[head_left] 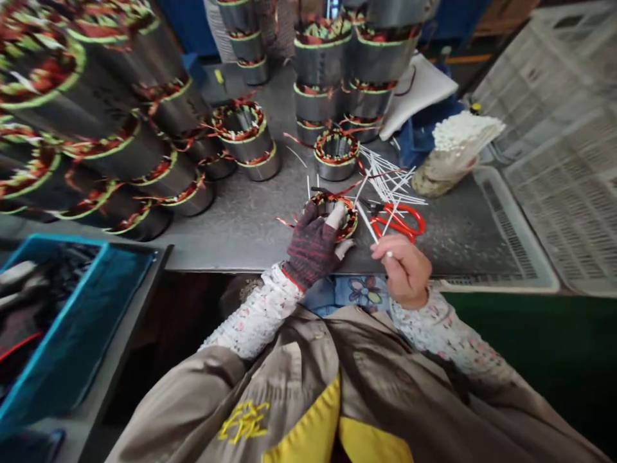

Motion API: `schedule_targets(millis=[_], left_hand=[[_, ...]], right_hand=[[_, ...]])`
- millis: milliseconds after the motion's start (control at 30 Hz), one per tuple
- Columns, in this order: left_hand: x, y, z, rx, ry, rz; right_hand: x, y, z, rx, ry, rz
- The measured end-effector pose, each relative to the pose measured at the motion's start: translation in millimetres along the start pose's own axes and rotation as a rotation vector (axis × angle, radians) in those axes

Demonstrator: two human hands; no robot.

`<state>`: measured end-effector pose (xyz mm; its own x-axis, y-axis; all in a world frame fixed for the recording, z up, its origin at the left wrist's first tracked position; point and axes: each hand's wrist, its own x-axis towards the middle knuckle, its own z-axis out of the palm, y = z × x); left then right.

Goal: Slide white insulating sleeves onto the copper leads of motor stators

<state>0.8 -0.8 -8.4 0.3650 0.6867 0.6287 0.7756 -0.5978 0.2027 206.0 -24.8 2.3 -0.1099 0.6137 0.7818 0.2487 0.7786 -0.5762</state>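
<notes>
Scissors (399, 225) and white sticks (389, 183) block the right hand's (405, 267) way forward.

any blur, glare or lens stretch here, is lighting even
Head view: stacked cores at far left lean and smear; head view: white crate at right stretched and soft; head view: right hand clearer; head view: uneven light, dull sheen on the bench, deep shadow beneath.

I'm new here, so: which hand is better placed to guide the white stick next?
Probably the right hand: it holds the white stick, while the gloved left hand is on the coil.
</notes>
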Motion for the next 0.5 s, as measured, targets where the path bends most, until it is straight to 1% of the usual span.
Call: schedule_targets(millis=[133,233,300,400,500], left_hand=[[-0.3,1.0,-0.9,-0.003,0.014,0.009],[1.6,1.3,-3.2,0.043,0.027,0.037],[2.8,1.4,-3.6,0.066,0.022,0.043],[3.4,3.2,-3.3,0.083,-0.001,0.014],[2.5,7.6,-4.1,0.026,-0.002,-0.038]], right_hand=[[-10.7,-3.1,-7.4,-0.028,-0.112,-0.018],[-19.7,0.7,-18.2,-0.050,-0.180,0.018],[-22.2,2.9,-20.7,-0.057,-0.209,0.042],[-17.2,6.4,-11.9,-0.036,-0.227,0.092],[-4.4,10.4,6.5,0.033,-0.196,0.241]])
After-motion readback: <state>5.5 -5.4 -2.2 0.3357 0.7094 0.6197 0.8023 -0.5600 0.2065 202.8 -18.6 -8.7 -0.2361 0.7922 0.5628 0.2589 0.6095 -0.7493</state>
